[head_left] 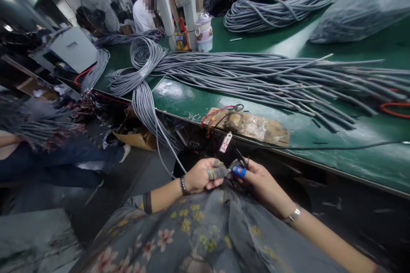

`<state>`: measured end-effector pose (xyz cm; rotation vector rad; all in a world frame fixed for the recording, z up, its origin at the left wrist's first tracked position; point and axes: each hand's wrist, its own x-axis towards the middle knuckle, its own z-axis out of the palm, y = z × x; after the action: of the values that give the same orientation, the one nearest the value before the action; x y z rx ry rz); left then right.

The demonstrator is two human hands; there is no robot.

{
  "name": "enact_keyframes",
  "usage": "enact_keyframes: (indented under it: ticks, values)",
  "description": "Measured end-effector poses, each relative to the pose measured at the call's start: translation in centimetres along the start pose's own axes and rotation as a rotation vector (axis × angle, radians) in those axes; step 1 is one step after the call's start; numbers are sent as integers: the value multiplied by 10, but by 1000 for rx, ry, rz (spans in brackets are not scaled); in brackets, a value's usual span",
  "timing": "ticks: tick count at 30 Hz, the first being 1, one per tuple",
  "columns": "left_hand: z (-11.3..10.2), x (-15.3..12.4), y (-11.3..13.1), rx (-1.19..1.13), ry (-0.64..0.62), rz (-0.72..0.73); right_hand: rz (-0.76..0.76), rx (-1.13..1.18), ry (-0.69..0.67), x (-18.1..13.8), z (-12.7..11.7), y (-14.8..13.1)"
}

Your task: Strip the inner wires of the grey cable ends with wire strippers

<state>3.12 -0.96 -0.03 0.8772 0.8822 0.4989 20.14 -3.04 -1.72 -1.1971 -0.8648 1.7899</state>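
In front of my lap, my left hand (203, 175) is closed, with grey tape wrapped round its thumb and a finger. A grey cable (173, 151) runs from the bundle at the table edge down to this hand. Close against it, my right hand (258, 179) is closed too, with blue tape on its thumb. Thin coloured wires (236, 163) at the cable's end show between its fingers. A dark thin item (241, 156) sticks up there; its kind is unclear. My fingers partly hide where the cable meets the wires.
Long grey cables (224, 70) lie across the green table (179, 102). A wooden board (253, 127) with a small fixture sits at its front edge. Behind are a cable coil (265, 15), a plastic bag (361, 8) and a cup (204, 34). Other people are at the left.
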Motion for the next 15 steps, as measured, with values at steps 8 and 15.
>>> enact_keyframes:
  ticks: [8, 15]
  values:
    - [-9, 7, -5, -309, -120, -110, -290, -435, 69, -2, -4, -7]
    - [-8, 7, -9, -271, 99, 45, -739, -948, 255, -13, -17, -7]
